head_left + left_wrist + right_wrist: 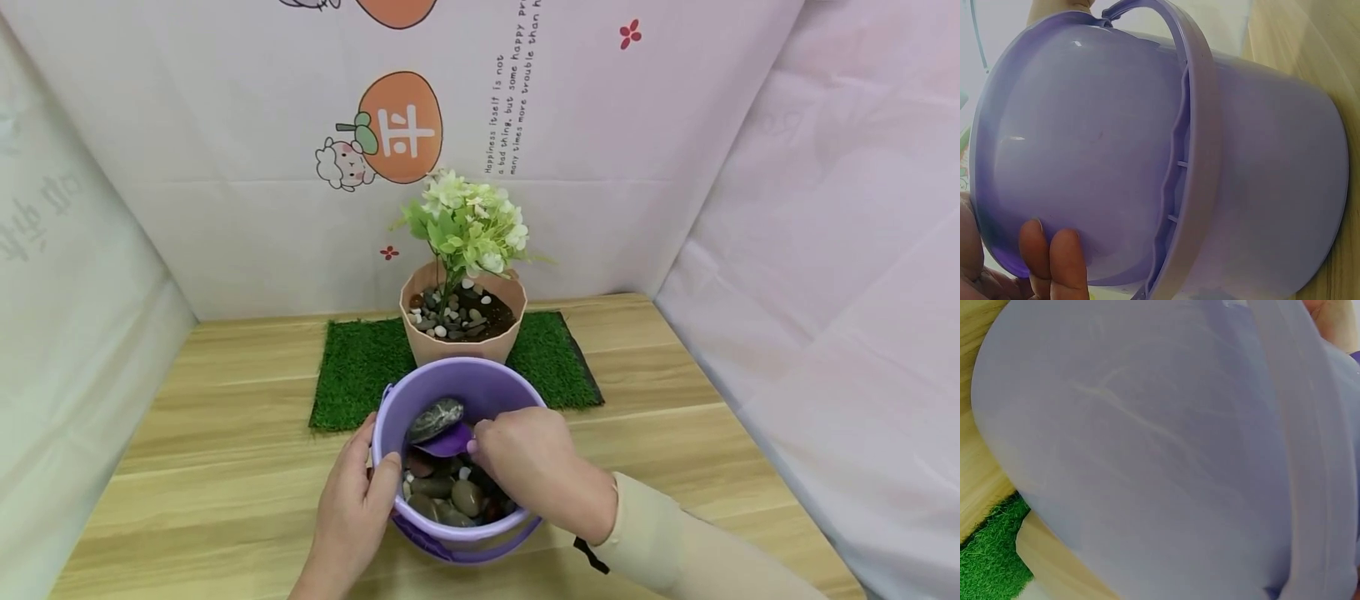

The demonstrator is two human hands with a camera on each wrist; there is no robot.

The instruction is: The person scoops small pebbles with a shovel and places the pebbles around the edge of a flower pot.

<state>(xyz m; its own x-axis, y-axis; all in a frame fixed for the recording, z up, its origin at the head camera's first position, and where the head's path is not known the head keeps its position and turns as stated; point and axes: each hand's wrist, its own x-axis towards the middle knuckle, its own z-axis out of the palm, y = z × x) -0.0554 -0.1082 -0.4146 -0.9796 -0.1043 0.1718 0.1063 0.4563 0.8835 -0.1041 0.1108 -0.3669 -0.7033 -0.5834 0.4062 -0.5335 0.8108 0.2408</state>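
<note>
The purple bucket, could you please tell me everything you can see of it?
The bucket is light purple and plastic-looking, with a smooth wall, a round rim and a matching handle hanging on the near side. It appears to stand upright on the table, in front of the flower pot. Stones lie inside; the left hand holds its rim, while the right hand holds a scoop within.

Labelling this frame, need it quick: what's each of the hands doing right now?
Left hand: holding the bucket at its rim, thumb over the edge.
Right hand: holding the scoop by its handle.
</note>
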